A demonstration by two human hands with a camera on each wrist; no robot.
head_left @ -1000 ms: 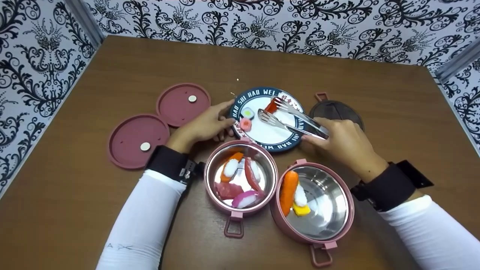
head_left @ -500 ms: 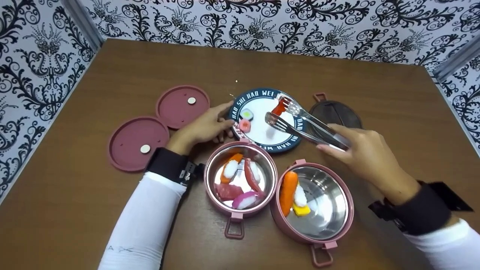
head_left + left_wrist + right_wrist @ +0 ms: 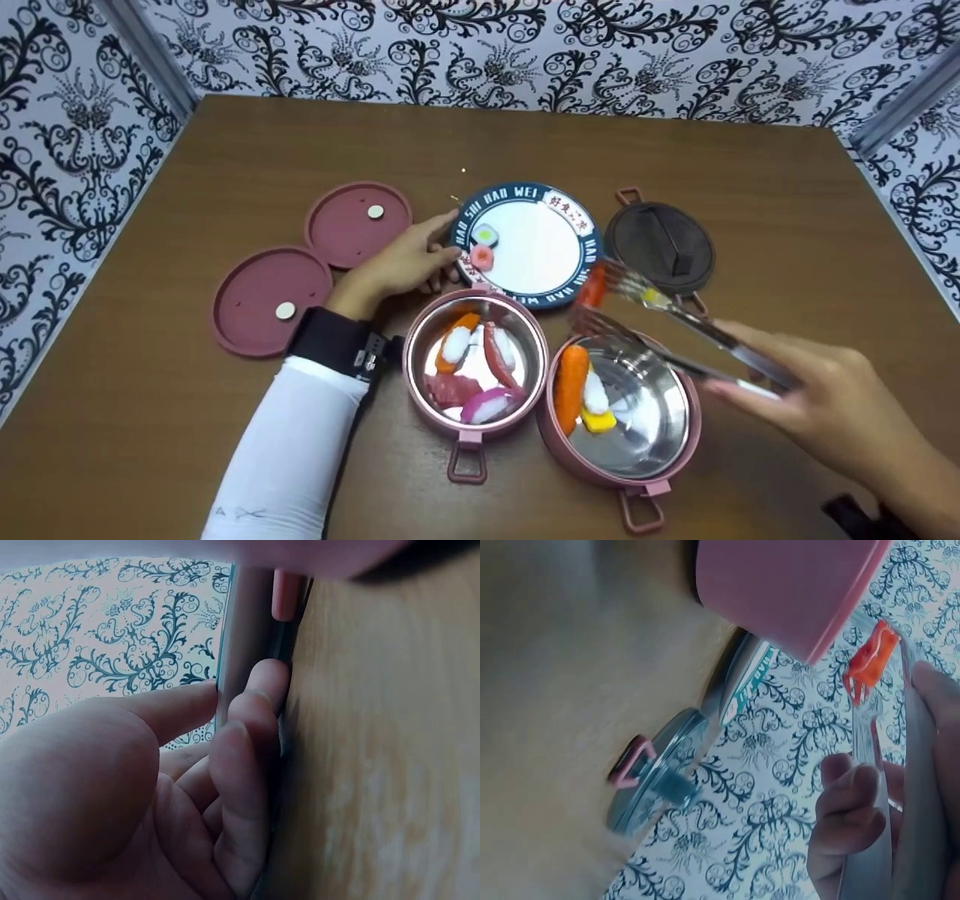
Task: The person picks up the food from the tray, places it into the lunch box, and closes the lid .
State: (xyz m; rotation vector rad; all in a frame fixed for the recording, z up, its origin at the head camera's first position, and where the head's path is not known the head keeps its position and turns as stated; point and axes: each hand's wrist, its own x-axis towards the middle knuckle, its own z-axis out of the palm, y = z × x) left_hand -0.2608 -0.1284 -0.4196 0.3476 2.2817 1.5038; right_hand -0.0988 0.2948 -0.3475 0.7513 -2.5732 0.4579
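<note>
My left hand (image 3: 401, 262) grips the left rim of a blue-and-white plate (image 3: 536, 251), thumb at the edge and fingers bent beneath it in the left wrist view. Two small sushi-like pieces, one pale with a green centre (image 3: 484, 235) and one pink (image 3: 481, 258), lie at the plate's left. With my right hand (image 3: 825, 390) I hold metal tongs (image 3: 720, 334), whose fork-shaped ends pinch a glossy red-orange food piece (image 3: 873, 652). That piece hangs near the far rim of the right pink pot (image 3: 694, 427), which contains a carrot-like piece (image 3: 571, 386) and a white-and-yellow piece (image 3: 595, 401).
Beside that pot stands another pink pot (image 3: 409, 375) with several toy food pieces inside. Two round maroon lids (image 3: 255, 300) lie to the left, each bearing a small white disc. A dark round lid (image 3: 645, 247) lies right of the plate.
The tongs have lifted the red-orange piece off the plate and carried it right and toward me, over the right pot's far edge. My left hand has stayed at the plate.
</note>
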